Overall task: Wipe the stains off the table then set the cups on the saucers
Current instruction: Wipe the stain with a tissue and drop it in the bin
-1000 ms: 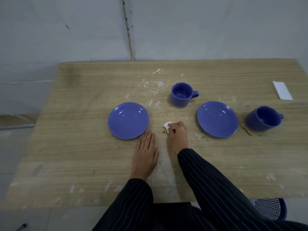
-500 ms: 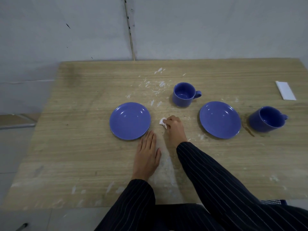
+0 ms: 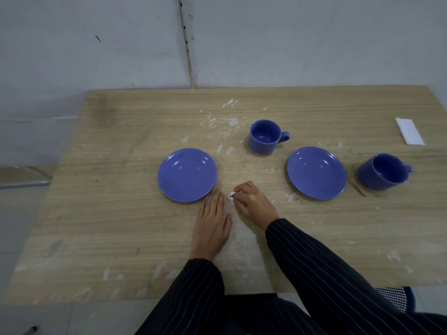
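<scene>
Two blue saucers lie on the wooden table [image 3: 121,213]: the left saucer [image 3: 187,174] and the right saucer [image 3: 316,172]. One blue cup [image 3: 265,136] stands behind and between them, a second blue cup [image 3: 383,170] sits to the right of the right saucer. My right hand [image 3: 254,201] presses a small crumpled white tissue [image 3: 231,197] onto the table between the saucers. My left hand [image 3: 211,226] rests flat, palm down, just beside it, fingertips near the left saucer. White stains [image 3: 225,128] speckle the table behind the saucers. A brown stain [image 3: 356,188] lies by the right cup.
A folded white tissue [image 3: 409,134] lies at the far right of the table. More white smears [image 3: 242,245] mark the near part of the table. A grey wall stands right behind the table. A mesh basket [image 3: 396,298] shows under the near right edge.
My right hand with the tissue slid left and away from me, then back toward me. My left hand stays flat in place.
</scene>
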